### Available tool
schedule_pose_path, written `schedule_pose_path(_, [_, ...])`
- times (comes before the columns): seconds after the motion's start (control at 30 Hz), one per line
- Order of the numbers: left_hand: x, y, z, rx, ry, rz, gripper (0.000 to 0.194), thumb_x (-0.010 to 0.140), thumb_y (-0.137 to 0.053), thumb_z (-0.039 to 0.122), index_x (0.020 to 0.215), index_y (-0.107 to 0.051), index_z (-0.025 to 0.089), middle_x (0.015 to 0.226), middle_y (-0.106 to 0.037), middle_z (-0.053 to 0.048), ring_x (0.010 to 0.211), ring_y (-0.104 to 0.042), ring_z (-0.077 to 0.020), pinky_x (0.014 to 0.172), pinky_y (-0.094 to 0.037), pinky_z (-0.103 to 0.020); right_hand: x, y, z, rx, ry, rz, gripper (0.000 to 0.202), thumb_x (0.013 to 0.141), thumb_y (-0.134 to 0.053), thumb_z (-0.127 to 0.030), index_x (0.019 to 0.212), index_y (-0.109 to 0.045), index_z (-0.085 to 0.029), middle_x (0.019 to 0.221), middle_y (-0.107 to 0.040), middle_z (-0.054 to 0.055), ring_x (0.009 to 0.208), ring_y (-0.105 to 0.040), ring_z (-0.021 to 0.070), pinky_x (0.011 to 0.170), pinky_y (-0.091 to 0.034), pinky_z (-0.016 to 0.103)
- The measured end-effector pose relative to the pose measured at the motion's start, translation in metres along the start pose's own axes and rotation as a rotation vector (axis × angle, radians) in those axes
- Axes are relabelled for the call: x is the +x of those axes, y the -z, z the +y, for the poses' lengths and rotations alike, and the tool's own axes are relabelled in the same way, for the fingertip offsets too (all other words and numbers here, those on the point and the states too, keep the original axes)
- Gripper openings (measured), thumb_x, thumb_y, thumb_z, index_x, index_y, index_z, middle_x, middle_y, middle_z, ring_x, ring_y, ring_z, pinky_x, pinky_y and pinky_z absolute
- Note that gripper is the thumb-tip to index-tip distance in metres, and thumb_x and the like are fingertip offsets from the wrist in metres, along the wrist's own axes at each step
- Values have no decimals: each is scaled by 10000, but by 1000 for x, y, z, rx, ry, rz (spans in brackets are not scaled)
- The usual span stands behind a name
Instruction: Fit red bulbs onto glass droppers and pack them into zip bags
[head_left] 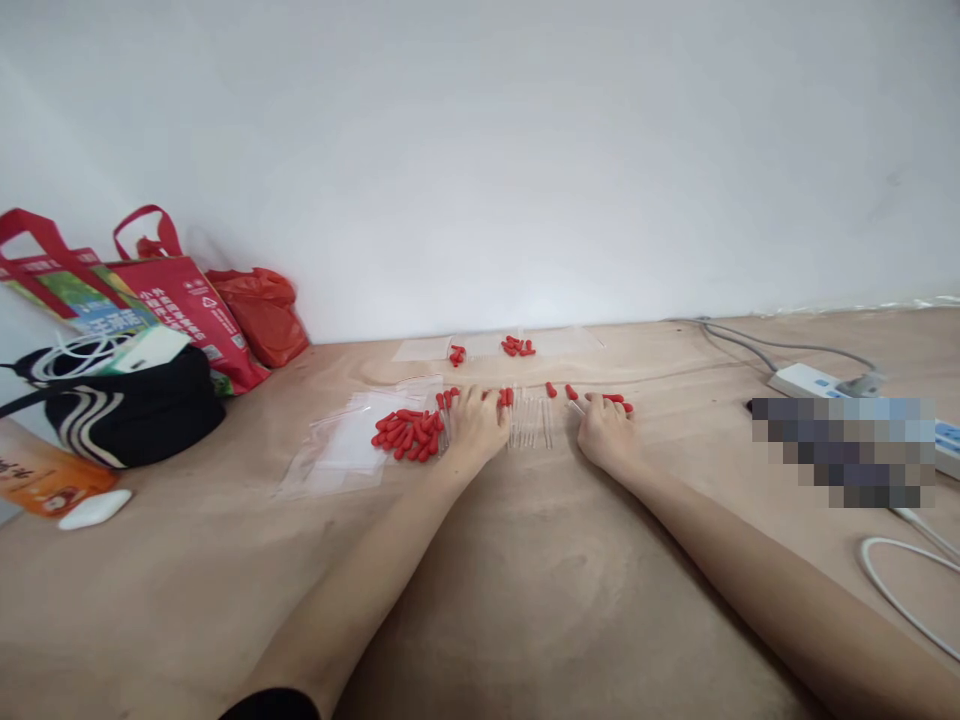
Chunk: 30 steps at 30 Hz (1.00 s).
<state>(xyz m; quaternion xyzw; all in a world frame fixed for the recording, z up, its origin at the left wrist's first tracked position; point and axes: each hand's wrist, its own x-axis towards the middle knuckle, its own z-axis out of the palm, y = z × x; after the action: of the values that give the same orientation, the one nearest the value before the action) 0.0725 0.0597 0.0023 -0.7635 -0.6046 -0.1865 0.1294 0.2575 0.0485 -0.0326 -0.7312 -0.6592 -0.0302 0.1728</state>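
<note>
My left hand [480,420] rests palm down over a row of clear droppers with red bulbs, its fingers stretched forward and slightly bent. Beside it, several thin clear tubes [531,422] lie side by side. A heap of red rubber bulbs [409,435] sits left of that hand, partly on clear plastic bags [337,450]. My right hand [607,430] is closed in a pinch around a clear dropper [576,405] with a red bulb at its far end. More red bulbs [619,401] show just behind its fingers. A single red bulb [551,390] lies between the hands.
Farther back, small groups of red bulbs [517,346] lie on clear bags by the wall. At left stand a black pouch [142,410], a red shopping bag [191,310] and an orange packet [52,475]. A power strip [806,380] with cables lies right, beside a blurred-out object [840,450].
</note>
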Motion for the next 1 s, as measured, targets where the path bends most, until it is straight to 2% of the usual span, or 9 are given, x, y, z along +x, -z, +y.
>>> schedule_pose_path(0.1, [21, -10, 26, -65, 5, -90, 228, 767, -479, 313, 878, -617, 171, 953, -583, -90, 973, -457, -248, 836, -329, -382, -2, -4, 3, -14, 17, 61, 309, 802, -369, -170, 1082, -484, -112, 999, -569, 158, 958, -483, 281, 782, -277, 378])
schedule_pose_path(0.27, [55, -34, 60, -103, 75, -116, 365, 742, -501, 446, 841, -626, 117, 946, -585, -143, 982, -454, -289, 842, -311, -433, 2, -7, 10, 19, -10, 92, 287, 811, -360, -182, 1045, -522, -141, 982, -565, 146, 931, -486, 268, 756, -268, 374])
schedule_pose_path(0.43, [70, -41, 72, -166, 114, -135, 222, 699, -573, 293, 766, -620, 87, 894, -598, -166, 961, -483, -299, 822, -343, -432, 5, -8, 13, 119, -8, 240, 308, 804, -348, -167, 1071, -492, -114, 943, -562, 145, 871, -497, 243, 733, -264, 352])
schedule_pose_path(0.57, [56, -23, 53, -257, 44, -96, 127, 733, -509, 160, 828, -576, 109, 884, -602, -119, 904, -529, -237, 786, -397, -366, 6, -10, 14, 253, 58, 398, 273, 820, -317, -171, 1018, -500, -126, 915, -560, 124, 829, -496, 219, 718, -278, 334])
schedule_pose_path(0.67, [21, -4, 20, -343, -58, -86, 122, 763, -481, 140, 871, -538, 147, 837, -606, -43, 793, -560, -152, 725, -439, -270, 6, -11, 12, 357, 202, 406, 237, 827, -319, -183, 949, -520, -156, 875, -561, 105, 829, -494, 213, 698, -301, 320])
schedule_pose_path(0.77, [-24, 8, -13, -568, -219, 19, 179, 789, -455, 133, 958, -514, 151, 877, -587, -41, 761, -562, -124, 702, -458, -242, 2, -11, 7, 455, 380, 369, 204, 828, -338, -184, 917, -521, -166, 856, -563, 93, 841, -500, 204, 686, -313, 309])
schedule_pose_path(0.83, [-47, 11, -28, -627, -265, 70, 271, 811, -430, 131, 1075, -488, 159, 950, -569, -58, 808, -556, -129, 732, -457, -254, -3, -9, 2, 498, 498, 318, 179, 835, -351, -187, 903, -516, -170, 852, -575, 79, 823, -513, 188, 693, -307, 306])
schedule_pose_path(0.9, [-60, 11, -35, -641, -264, 85, 239, 827, -416, 134, 1034, -528, 172, 915, -568, -53, 831, -550, -135, 751, -452, -262, -11, -6, -5, 520, 633, 229, 158, 847, -359, -192, 885, -512, -178, 832, -596, 54, 758, -525, 160, 700, -293, 304])
schedule_pose_path(1.0, [-65, 8, -36, -646, -250, 47, 199, 824, -434, 137, 968, -564, 181, 873, -570, -41, 800, -552, -131, 729, -457, -256, -23, -2, -14, 528, 786, 113, 154, 865, -358, -204, 873, -510, -182, 809, -622, 29, 678, -525, 132, 701, -275, 300])
